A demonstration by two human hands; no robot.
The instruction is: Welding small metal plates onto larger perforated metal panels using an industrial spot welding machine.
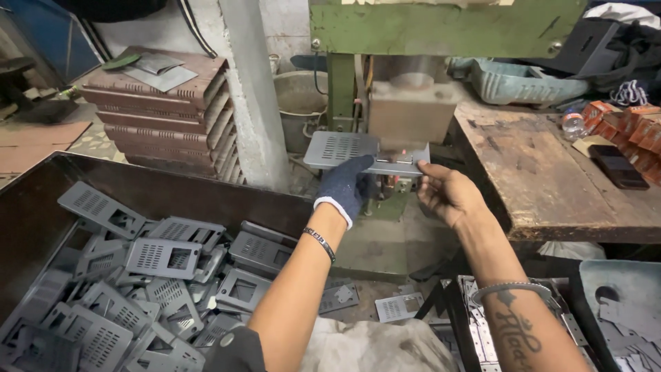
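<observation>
My left hand (346, 184), in a dark blue glove with a white cuff, grips a flat grey metal plate (337, 148) with rows of vent slots. My bare right hand (446, 193) holds the same plate's right end. The plate lies level under the block (412, 110) of a green press machine (441, 27), straight ahead of me.
A dark bin (172, 189) at the left holds several grey perforated plates (164, 258). Stacked brown trays (165, 110) stand behind it by a pillar (255, 89). A worn wooden bench (551, 172) with boxes and a phone is at the right. More metal parts (620, 303) lie at the lower right.
</observation>
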